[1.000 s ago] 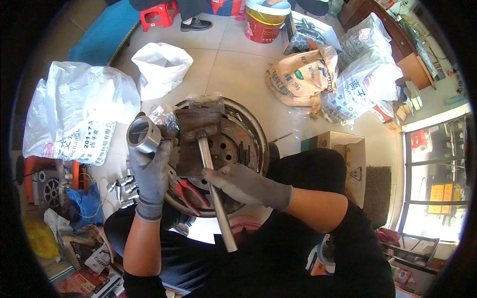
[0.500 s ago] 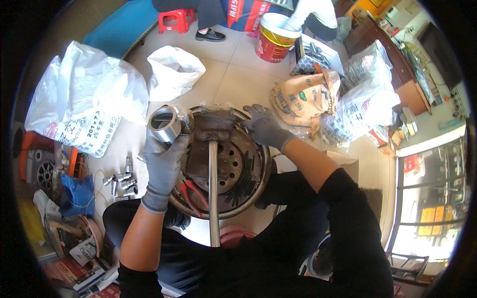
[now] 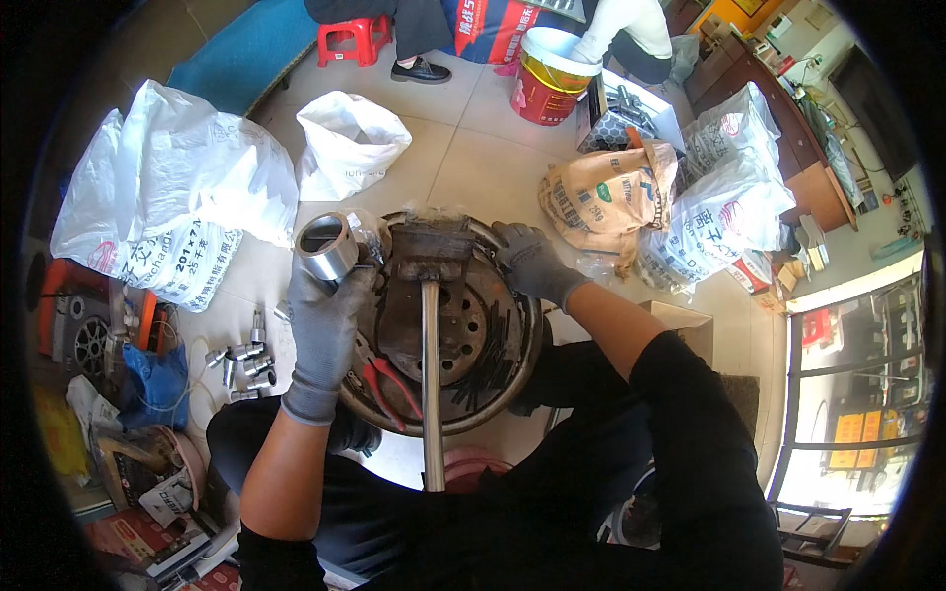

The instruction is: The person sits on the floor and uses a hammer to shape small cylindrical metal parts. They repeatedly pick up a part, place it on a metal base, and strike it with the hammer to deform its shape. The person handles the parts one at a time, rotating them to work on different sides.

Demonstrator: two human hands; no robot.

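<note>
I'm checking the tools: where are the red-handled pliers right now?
In the head view, the red-handled pliers lie on the lower-left part of the metal wheel, between the left hand and the hammer handle.

Red stool point(image 3: 351, 28) between blue mat point(image 3: 232, 64), black shoe point(image 3: 422, 71).

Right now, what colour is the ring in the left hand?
The ring is silver, clearest in the head view.
</note>
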